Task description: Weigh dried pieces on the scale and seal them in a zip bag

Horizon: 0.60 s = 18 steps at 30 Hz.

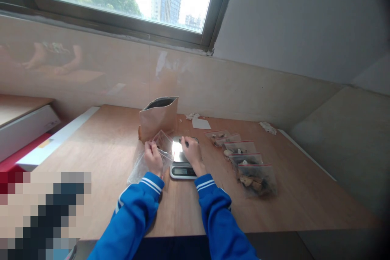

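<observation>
Pinching clear bag: left hand; right hand covering scale, fingers seemingly curled, grip unclear.

The wooden surface lies bare at centre left and along the lower right of the frame. An upright brown paper pouch blocks the centre, just behind the small silver digital scale. A row of filled clear zip bags bars the right of centre.
</observation>
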Available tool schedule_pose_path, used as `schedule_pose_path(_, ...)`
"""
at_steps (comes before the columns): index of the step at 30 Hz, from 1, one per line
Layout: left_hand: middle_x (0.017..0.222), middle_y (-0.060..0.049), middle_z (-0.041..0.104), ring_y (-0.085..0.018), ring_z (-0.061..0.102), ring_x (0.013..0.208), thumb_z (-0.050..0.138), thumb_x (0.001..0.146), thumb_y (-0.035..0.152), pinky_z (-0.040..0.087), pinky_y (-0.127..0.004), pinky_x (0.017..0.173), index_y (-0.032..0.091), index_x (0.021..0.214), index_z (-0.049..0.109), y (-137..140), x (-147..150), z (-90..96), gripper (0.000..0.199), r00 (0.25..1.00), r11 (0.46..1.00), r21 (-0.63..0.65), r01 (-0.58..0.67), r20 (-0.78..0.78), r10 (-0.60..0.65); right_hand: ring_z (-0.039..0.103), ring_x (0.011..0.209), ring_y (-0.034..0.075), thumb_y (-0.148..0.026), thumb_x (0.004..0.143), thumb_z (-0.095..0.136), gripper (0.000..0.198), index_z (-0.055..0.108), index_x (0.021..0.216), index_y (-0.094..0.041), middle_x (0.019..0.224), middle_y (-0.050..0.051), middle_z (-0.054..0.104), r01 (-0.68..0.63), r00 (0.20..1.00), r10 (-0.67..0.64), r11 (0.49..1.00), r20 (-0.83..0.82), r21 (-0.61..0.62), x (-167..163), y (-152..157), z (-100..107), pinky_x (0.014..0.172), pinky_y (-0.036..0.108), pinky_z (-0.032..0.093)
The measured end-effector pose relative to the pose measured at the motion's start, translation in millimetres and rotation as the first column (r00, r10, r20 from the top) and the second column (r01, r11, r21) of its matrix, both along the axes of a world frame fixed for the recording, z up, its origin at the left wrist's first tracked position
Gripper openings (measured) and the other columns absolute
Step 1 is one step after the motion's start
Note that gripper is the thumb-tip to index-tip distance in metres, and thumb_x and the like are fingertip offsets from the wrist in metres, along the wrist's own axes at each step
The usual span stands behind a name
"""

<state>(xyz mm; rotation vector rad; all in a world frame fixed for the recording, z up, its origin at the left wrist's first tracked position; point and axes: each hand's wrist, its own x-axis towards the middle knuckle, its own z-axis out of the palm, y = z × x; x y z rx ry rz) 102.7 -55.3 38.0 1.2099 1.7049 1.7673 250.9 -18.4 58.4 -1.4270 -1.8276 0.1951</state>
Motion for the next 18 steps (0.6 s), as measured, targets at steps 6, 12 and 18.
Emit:
schedule_pose_path(6, 0.078, -0.005, 0.063, -0.020, 0.059, 0.072, 0.036, 0.091, 0.046, 0.044, -0.030, 0.066, 0.021, 0.083, 0.054, -0.2, 7.3, 2.9, 0.032, 0.992, 0.996, 0.029, -0.089, 0.088, 0.086, 0.044, 0.047, 0.011, -0.051, 0.085, 0.043, 0.041, 0.036, 0.057, -0.023, 0.050, -0.006, 0.041, -0.096, 0.545, -0.086, 0.982, -0.834, -0.164, -27.1, 2.3, 41.1, 0.051, 0.023, 0.038)
schedule_pose_path(12, 0.076, -0.005, 0.062, -0.020, 0.059, 0.072, 0.037, 0.091, 0.045, 0.044, -0.031, 0.067, 0.021, 0.079, 0.049, -1.9, 10.0, 0.2, 0.030, 0.999, 0.997, 0.070, -0.034, 0.030, 0.032, 0.047, 0.049, 0.010, -0.050, 0.086, 0.041, 0.038, 0.043, 0.061, -0.022, 0.055, -0.005, 0.047, -0.247, 0.358, -0.142, 0.939, -0.923, -0.240, -71.8, -0.7, 60.1, 0.049, 0.022, 0.039)
schedule_pose_path(18, 0.099, -0.011, 0.066, -0.022, 0.061, 0.092, 0.035, 0.093, 0.045, 0.045, -0.033, 0.082, 0.019, 0.093, 0.054, 2.2, 6.3, -2.8, 0.033, 0.987, 0.997, 0.070, -0.020, 0.162, 0.009, 0.058, 0.078, 0.016, -0.049, 0.093, 0.033, 0.042, 0.057, 0.074, -0.020, 0.078, 0.002, 0.062, -0.203, 0.689, 0.056, 0.972, -0.723, -0.118, -77.1, -5.9, 46.7, 0.076, 0.026, 0.045)
